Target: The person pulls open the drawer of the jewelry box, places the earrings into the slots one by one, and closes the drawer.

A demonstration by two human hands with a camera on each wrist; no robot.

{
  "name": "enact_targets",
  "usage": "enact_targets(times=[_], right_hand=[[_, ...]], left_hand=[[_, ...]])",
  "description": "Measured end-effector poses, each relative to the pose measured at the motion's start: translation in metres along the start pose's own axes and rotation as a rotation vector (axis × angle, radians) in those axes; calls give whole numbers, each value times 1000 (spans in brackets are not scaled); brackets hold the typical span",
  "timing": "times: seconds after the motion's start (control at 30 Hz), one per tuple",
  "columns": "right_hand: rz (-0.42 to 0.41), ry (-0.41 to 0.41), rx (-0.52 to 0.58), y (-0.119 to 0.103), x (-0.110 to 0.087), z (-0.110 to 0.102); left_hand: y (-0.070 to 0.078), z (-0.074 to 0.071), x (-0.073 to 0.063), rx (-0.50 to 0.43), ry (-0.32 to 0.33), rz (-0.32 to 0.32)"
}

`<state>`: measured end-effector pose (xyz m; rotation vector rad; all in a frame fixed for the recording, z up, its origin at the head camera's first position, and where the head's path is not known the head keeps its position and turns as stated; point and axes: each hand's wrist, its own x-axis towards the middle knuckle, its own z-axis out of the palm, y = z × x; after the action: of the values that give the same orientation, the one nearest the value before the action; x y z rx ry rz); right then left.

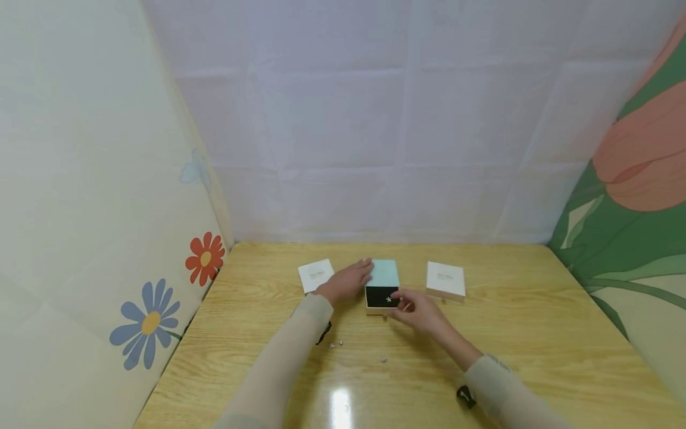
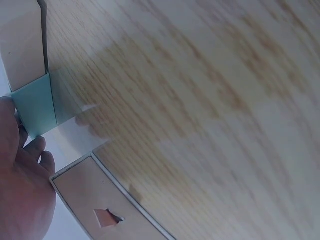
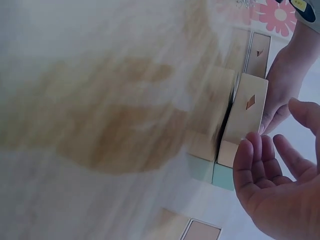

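A mint-green drawer box [image 1: 384,273] sits between my hands, its drawer pulled out toward me. Black padding [image 1: 375,296] lines the drawer, with a small silver star-shaped piece of jewelry [image 1: 388,300] on it. My left hand [image 1: 349,281] rests its fingers against the left side of the mint cover [image 2: 37,106]. At the drawer's right front corner is my right hand [image 1: 421,311], index fingertip at the padding's edge and thumb low by the front. In the right wrist view its fingers are loosely bent beside the drawer [image 3: 245,107], thumb held apart.
White printed boxes stand on both sides, one at left [image 1: 315,274] partly behind my left hand, one at right [image 1: 445,278]. Small shiny pieces [image 1: 340,342] lie on the wooden table [image 1: 257,333] nearer me, another shiny piece [image 1: 383,359] to their right. A white cloth backdrop [image 1: 343,131] rises behind.
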<state>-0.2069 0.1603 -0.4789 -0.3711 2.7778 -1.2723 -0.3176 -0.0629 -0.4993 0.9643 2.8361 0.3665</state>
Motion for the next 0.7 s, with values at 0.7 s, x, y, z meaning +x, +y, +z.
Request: enact_targets(times=[0.7], right_hand=[[-121, -232, -9, 9, -21, 3]], left_hand=[[-3, 3, 1, 10, 12, 2]])
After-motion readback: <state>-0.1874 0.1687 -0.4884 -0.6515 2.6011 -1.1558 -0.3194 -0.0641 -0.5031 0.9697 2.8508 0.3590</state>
